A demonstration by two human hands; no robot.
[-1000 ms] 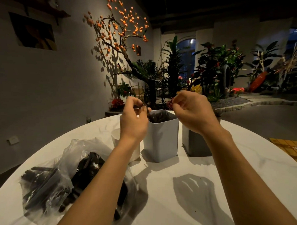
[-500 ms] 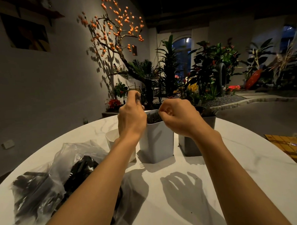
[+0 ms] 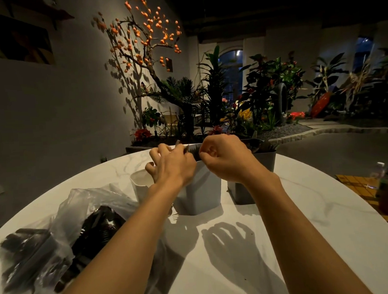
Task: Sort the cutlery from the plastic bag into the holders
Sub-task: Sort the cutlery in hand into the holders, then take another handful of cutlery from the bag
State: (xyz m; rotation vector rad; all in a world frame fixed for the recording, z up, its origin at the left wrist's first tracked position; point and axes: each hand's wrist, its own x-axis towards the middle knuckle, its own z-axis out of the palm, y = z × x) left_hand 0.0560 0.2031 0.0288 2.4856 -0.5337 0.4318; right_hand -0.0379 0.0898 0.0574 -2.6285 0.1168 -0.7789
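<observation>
Hands above the middle holder [image 3: 198, 191]: left hand [image 3: 174, 167] pinching dark cutlery [image 3: 181, 146], right hand [image 3: 224, 157] fisted, contents hidden.

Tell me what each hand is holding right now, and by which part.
The left hand pinches dark cutlery above the middle holder; the gripped part is hidden. The right hand is curled, and any contents cannot be told.

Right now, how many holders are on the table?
3: a white holder left, a light grey holder in the middle, a dark grey holder right, all partly hidden behind the hands.
</observation>
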